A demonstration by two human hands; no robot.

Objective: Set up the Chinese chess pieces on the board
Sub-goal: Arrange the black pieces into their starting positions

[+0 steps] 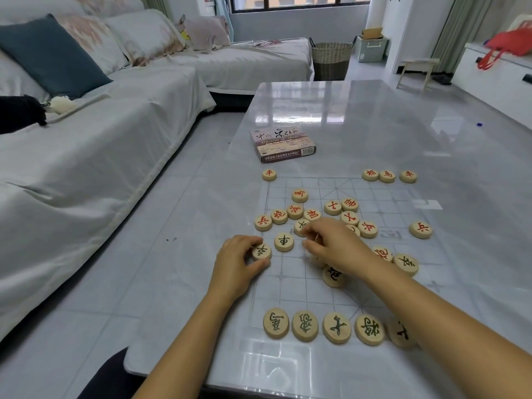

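left hand (239,264) pinches black piece (261,251) at board (299,292) left edge | right hand (335,246) curled over mid-board pieces (300,225), grip unclear

Chess pieces (284,242) are looking like pale matt wood with painted characters. Tabletop (374,125) is showing glossy grey and smooth, reflecting light. Board (302,286) is looking like a thin printed sheet. Box (283,145) is looking like printed cardboard. Sofa cover (115,139) is showing wrinkled cloth. Basket (331,57) is looking woven.
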